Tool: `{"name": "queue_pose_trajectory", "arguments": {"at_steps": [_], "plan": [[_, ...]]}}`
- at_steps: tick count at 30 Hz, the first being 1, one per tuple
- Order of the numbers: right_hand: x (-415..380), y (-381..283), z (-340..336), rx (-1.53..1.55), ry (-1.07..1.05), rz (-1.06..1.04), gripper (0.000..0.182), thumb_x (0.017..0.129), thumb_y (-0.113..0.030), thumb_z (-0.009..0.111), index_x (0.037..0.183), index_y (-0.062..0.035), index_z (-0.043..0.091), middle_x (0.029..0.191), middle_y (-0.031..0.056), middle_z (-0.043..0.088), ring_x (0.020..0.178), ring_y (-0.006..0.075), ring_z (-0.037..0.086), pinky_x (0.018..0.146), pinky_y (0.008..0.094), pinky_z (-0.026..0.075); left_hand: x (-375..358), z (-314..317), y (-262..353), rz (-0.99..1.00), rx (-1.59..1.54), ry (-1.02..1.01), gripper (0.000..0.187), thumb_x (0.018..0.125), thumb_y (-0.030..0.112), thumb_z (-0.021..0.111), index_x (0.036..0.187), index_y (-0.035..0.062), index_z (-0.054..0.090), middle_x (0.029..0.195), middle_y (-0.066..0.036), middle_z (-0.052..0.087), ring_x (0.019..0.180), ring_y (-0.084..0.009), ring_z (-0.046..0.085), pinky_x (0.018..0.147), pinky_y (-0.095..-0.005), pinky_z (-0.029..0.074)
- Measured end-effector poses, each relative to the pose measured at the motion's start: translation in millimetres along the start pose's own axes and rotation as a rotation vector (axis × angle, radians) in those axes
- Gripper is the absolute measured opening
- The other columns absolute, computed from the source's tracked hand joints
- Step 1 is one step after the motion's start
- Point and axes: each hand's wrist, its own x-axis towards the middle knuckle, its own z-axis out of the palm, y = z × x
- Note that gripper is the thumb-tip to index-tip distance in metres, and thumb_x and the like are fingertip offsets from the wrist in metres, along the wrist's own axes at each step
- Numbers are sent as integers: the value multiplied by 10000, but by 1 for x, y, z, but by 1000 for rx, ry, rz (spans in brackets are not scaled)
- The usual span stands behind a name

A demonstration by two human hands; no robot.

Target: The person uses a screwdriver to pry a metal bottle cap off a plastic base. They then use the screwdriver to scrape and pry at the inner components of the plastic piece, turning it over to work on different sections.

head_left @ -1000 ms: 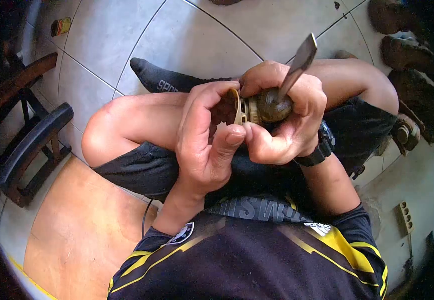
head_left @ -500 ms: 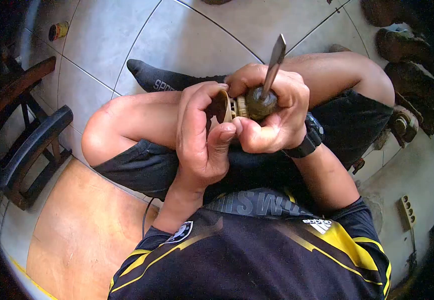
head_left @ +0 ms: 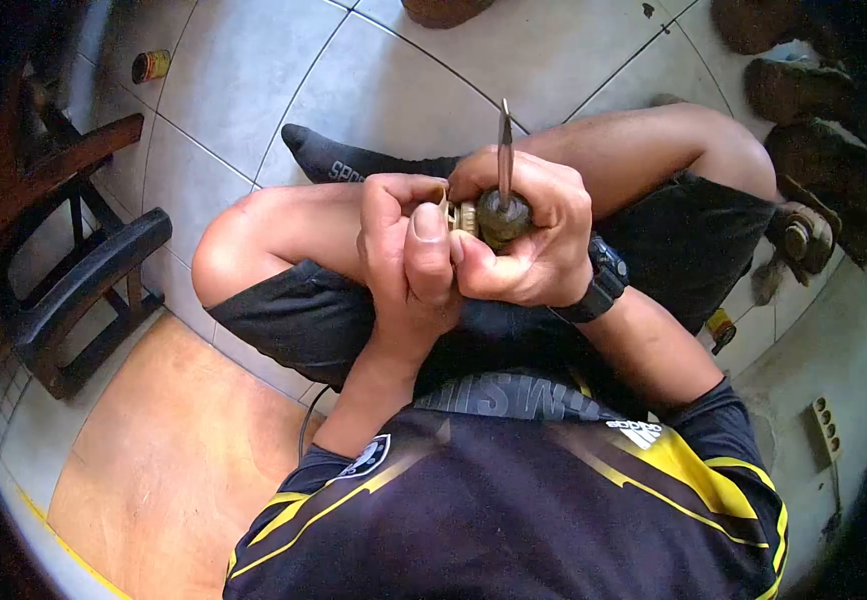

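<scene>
My left hand (head_left: 406, 240) is closed round a small cream-and-brass-coloured part, its thumb bent over the near side. In my right hand (head_left: 544, 235) a screwdriver is held by its dark, worn handle (head_left: 505, 218), the flat blade (head_left: 506, 150) pointing away from my body. The thumb and fingers of the same hand also press on a ridged cream ring (head_left: 468, 218) of the part, between both hands. Much of the part is hidden by my fingers. Both hands are close together above my crossed legs.
A dark wooden chair-like frame (head_left: 94, 280) stands at the left, beside a wooden board (head_left: 169, 450). A small yellow-and-red can (head_left: 151, 66) lies on the tiled floor. Along the right are dark, dirty metal-looking parts (head_left: 814, 160) and a power strip (head_left: 827, 428).
The left thumb has moved up and over the part, covering its opening. The screwdriver has shifted left and its blade now points straighter away. The whole view has shifted slightly.
</scene>
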Motion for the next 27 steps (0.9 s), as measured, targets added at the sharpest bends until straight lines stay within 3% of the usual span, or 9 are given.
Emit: {"name": "queue_pose_trajectory", "arguments": {"at_steps": [7, 9, 12, 16, 17, 23, 27], "plan": [[-5, 3, 2, -48, -16, 9, 287, 709, -212, 754, 853, 3, 629, 740, 119, 625, 620, 221, 610, 624, 309, 515, -2, -1, -3, -142, -43, -39, 392, 1060, 348, 429, 1034, -28, 538, 907, -107, 593, 811, -164, 557, 742, -337, 482], [-2, 2, 7, -13, 41, 67, 316, 668, -192, 801, 854, -10, 622, 727, 137, 602, 623, 280, 611, 597, 345, 505, 2, -2, -6, -109, -86, -37, 416, 1064, 370, 429, 1042, -29, 543, 962, -95, 584, 877, -155, 543, 788, -308, 465], [3, 4, 11, 59, 100, 82, 339, 669, -195, 811, 882, -12, 621, 763, 132, 611, 660, 247, 618, 626, 327, 506, 8, 1, -4, -86, -87, 29, 449, 1060, 393, 433, 1065, -41, 548, 969, -94, 583, 888, -147, 540, 798, -306, 464], [6, 1, 9, 158, 14, 96, 356, 672, -200, 809, 898, -8, 612, 795, 130, 617, 715, 232, 622, 683, 327, 510, 4, 3, -5, -67, -182, 90, 499, 1053, 421, 430, 1085, -64, 546, 967, -109, 619, 858, -164, 578, 775, -317, 486], [6, -7, 7, 176, -21, 213, 355, 671, -193, 797, 902, -1, 608, 820, 138, 619, 740, 241, 623, 695, 331, 509, 6, 2, -2, -70, -148, 102, 499, 1046, 423, 435, 1075, -62, 551, 937, -116, 636, 822, -170, 593, 743, -326, 498], [13, -3, 0, 88, -81, -82, 333, 638, -145, 738, 906, 10, 614, 844, 150, 605, 747, 292, 609, 672, 357, 508, 5, -1, -6, -31, -71, 87, 472, 1037, 401, 431, 1027, -47, 580, 868, -136, 631, 765, -201, 599, 699, -348, 500], [13, -4, -4, 105, -79, -50, 319, 639, -149, 721, 897, 6, 615, 825, 152, 595, 728, 312, 603, 658, 372, 508, 4, 1, -4, -18, -19, 86, 468, 1042, 390, 418, 1003, -45, 585, 866, -144, 627, 757, -220, 601, 694, -358, 498]]}}
